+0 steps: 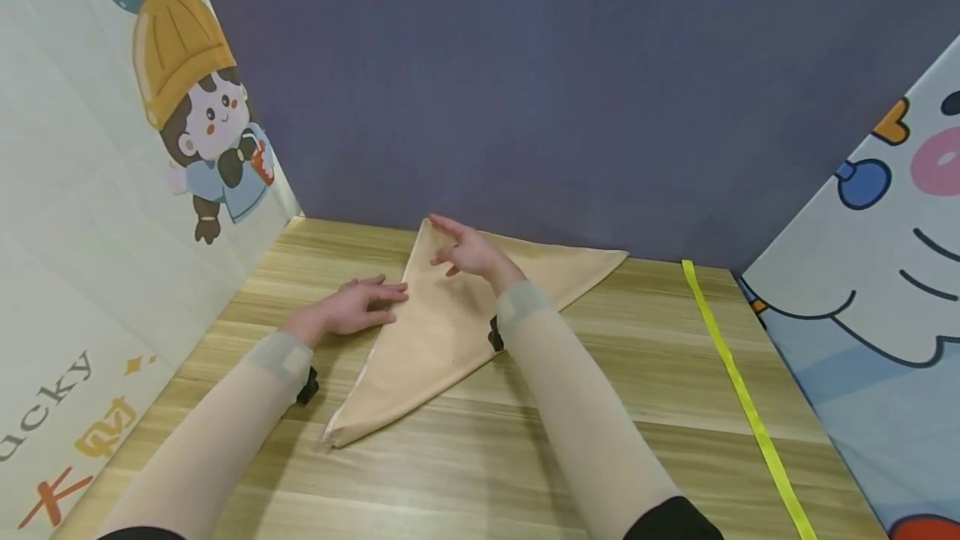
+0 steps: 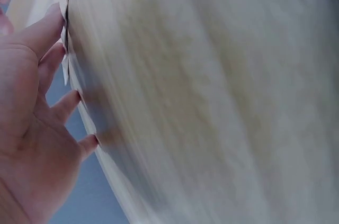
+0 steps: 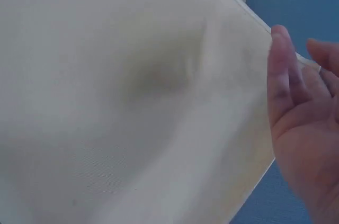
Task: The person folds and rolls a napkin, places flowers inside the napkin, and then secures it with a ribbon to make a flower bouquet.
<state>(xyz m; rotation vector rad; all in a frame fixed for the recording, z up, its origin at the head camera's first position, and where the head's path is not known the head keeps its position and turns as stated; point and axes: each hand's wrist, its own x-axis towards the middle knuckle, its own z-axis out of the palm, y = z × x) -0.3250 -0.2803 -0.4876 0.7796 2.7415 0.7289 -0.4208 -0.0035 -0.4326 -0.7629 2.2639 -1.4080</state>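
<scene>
A light peach cloth (image 1: pixel 450 323), folded into a triangle, lies on the wooden table. Its left edge runs from the top corner down to a point near the front. My left hand (image 1: pixel 351 307) lies beside that edge, fingers extended and fingertips right at it. In the left wrist view, the fingers of the left hand (image 2: pixel 37 97) are spread, with the cloth's edge at the tips. My right hand (image 1: pixel 476 257) is over the top corner, index finger reaching to it. Up close in the right wrist view, the right hand (image 3: pixel 302 107) has its fingers extended at the cloth's rim.
The wooden table (image 1: pixel 600 407) meets a dark blue-grey wall (image 1: pixel 562 90) at the back. A yellow tape strip (image 1: pixel 738 382) runs front to back on the right. White panels with cartoon prints stand left (image 1: pixel 60 148) and right (image 1: pixel 840 240).
</scene>
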